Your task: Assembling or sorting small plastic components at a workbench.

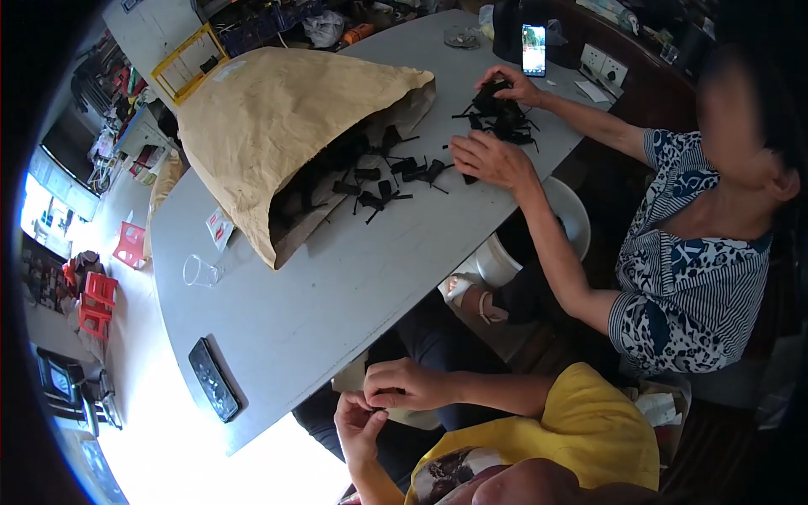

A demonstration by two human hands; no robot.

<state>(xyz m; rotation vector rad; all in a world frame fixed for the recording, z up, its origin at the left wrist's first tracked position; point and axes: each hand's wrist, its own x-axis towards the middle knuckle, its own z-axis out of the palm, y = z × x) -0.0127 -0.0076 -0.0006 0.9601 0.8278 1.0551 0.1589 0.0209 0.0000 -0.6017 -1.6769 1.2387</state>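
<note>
My left hand (359,427) and my right hand (411,384) meet in front of my yellow shirt, below the table's near edge. Both have their fingers pinched together. A small dark piece (379,411) shows between the fingertips, too small to name. On the grey table (311,328) lies a large brown paper sack (278,109), its mouth facing right. Small black plastic parts with thin legs (383,195) spill out of it. Across the table corner, a co-worker's hands (497,160) rest at a second pile of black parts (505,122).
A black phone (215,380) lies at the table's left end, near a clear cup (200,271) and a small packet (220,227). A lit phone (534,50) stands at the back. A white bucket (572,215) is under the co-worker's arm; red stools (97,303) stand on the floor.
</note>
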